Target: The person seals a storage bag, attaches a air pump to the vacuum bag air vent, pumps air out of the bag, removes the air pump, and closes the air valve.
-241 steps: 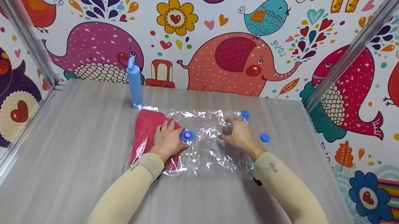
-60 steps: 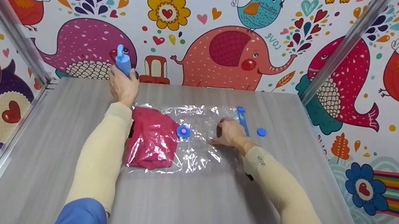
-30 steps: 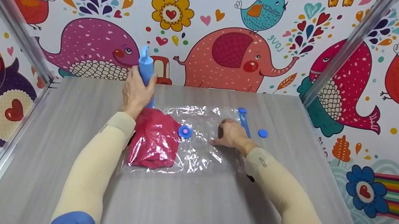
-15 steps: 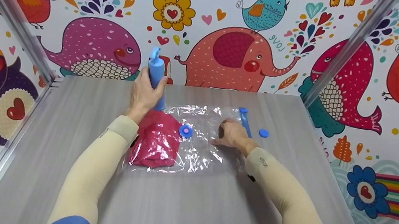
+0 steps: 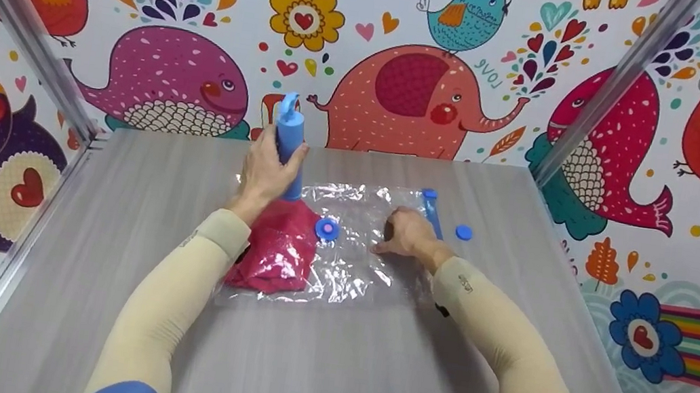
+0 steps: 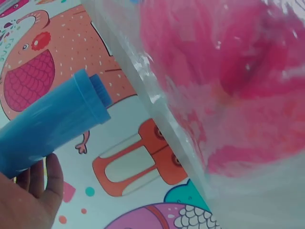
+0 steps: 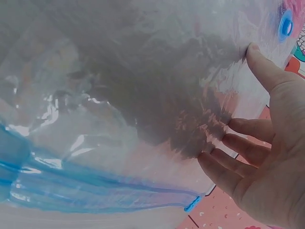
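Observation:
My left hand (image 5: 266, 172) grips a blue hand pump (image 5: 290, 140), held upright over the far left part of a clear plastic vacuum bag (image 5: 349, 272). In the left wrist view the pump's ridged end (image 6: 100, 90) points away from the hand, over nothing but air. Folded red cloth (image 5: 277, 255) lies inside the bag's left half. Beside the cloth is the bag's round blue valve (image 5: 327, 229), its pink centre showing. My right hand (image 5: 412, 234) rests on the bag's right part, its fingertips (image 7: 255, 52) spread and touching the film.
A loose round blue cap (image 5: 464, 232) lies on the table (image 5: 325, 371) to the right of the bag. The blue zip strip (image 5: 432, 218) with its slider (image 5: 429, 195) runs along the bag's right edge. Patterned walls stand behind and at both sides.
My left hand left the cloth end of the bag, took hold of the pump at the back left, and has carried it right towards the valve. My right hand stays on the bag.

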`<action>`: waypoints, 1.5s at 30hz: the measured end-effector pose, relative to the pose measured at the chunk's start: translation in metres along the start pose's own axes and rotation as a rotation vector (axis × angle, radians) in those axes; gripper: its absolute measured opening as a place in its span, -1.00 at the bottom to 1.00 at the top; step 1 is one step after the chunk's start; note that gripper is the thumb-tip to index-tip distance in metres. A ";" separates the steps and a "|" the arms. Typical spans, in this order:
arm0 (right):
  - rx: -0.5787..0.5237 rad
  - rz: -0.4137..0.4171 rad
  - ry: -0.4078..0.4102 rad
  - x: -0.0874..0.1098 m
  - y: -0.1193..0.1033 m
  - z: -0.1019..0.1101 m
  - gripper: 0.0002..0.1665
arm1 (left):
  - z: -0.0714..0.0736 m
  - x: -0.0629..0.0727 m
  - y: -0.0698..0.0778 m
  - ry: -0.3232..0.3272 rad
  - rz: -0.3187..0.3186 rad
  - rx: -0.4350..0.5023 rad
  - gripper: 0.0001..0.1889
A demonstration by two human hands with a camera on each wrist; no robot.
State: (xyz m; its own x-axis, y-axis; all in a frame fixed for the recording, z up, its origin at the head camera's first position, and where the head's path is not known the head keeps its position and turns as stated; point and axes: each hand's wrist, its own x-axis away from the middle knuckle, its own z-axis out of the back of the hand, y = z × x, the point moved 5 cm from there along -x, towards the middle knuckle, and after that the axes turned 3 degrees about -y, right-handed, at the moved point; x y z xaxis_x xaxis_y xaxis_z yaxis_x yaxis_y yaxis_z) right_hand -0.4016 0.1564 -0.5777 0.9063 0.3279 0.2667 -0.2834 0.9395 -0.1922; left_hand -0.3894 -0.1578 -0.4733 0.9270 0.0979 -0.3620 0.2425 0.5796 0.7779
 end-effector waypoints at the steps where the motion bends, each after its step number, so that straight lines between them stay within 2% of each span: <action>1: -0.003 -0.001 0.000 0.000 0.000 0.000 -0.31 | -0.001 0.001 0.002 -0.007 -0.002 0.007 -0.24; 5: -0.016 0.001 0.011 -0.001 0.000 0.001 -0.31 | -0.008 0.006 0.011 -0.040 -0.007 0.031 -0.23; 11: 0.021 0.025 0.040 -0.002 0.000 0.002 -0.34 | -0.021 0.012 0.020 -0.080 -0.041 0.036 -0.29; 19: -0.001 0.015 0.026 -0.002 0.001 0.001 -0.27 | -0.039 0.022 0.023 -0.124 -0.053 0.022 -0.34; 25: -0.042 -0.008 0.019 -0.002 0.004 0.001 -0.32 | -0.052 0.028 0.027 -0.159 -0.082 0.036 -0.36; 31: -0.034 0.009 0.029 0.000 0.003 0.002 -0.31 | -0.063 0.036 0.027 -0.193 -0.084 0.012 -0.34; 45: -0.018 -0.012 0.009 -0.002 0.002 -0.001 -0.34 | -0.077 0.043 0.023 -0.192 -0.123 -0.042 -0.36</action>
State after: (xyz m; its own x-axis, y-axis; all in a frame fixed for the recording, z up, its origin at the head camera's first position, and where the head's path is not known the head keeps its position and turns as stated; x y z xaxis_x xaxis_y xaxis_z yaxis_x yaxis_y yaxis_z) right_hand -0.4034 0.1572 -0.5790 0.9124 0.3159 0.2602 -0.2671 0.9414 -0.2061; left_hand -0.3661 -0.0775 -0.5104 0.9295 -0.1293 -0.3455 0.3491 0.6112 0.7103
